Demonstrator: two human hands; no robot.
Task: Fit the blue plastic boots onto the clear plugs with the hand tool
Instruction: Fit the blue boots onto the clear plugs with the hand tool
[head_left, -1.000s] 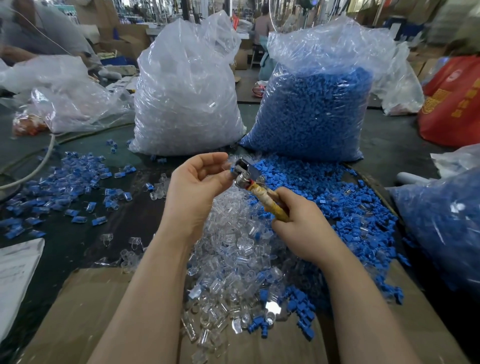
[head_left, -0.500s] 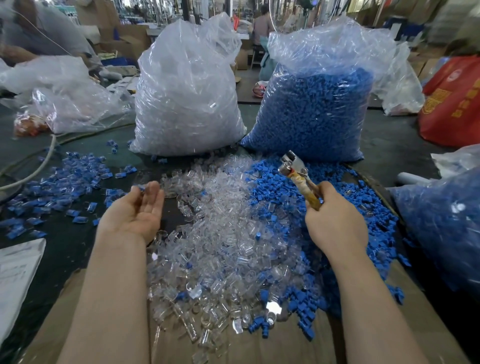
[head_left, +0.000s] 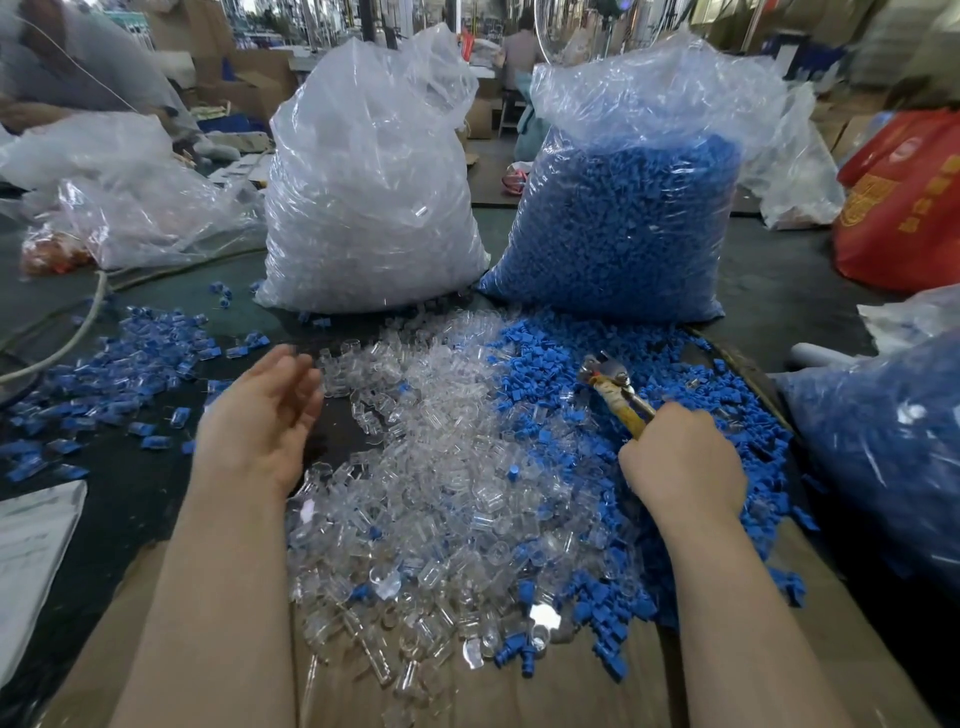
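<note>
Behind the piles, one bag (head_left: 371, 197) holds clear plugs, another (head_left: 618, 218) blue boots. Left hand (head_left: 260, 421) spread, empty; right hand (head_left: 680, 462) grips the tool (head_left: 615, 392).

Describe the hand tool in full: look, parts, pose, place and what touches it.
The hand tool is plier-like, with a small bare-metal head showing a round bolt or pivot, and handles that look wrapped in worn yellowish tape. The right hand grips the handles, hiding their lower ends. The tool slants up and to the left from the fist, head raised over the pile of blue boots. Whether its jaws hold a part cannot be told. The left hand is apart from it, open.
</note>
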